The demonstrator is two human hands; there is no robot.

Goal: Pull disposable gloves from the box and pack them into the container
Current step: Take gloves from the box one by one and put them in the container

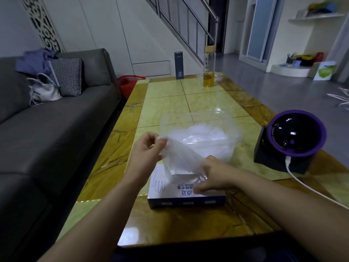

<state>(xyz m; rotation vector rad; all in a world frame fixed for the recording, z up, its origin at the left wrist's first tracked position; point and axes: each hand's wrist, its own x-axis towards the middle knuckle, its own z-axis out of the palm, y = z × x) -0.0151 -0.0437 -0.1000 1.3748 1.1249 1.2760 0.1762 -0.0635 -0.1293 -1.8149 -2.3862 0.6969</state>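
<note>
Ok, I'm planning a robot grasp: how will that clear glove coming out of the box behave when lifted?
Probably floppy: the glove drapes limply from the left hand to the box. Likely light, being see-through film. It may crumple easily, like the heap in the container.

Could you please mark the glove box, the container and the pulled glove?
white-and-blue cardboard glove box [164,192]: head view, top face.
clear plastic container [198,112]: head view, far rim.
thin translucent plastic glove [181,157]: head view, middle.
</note>
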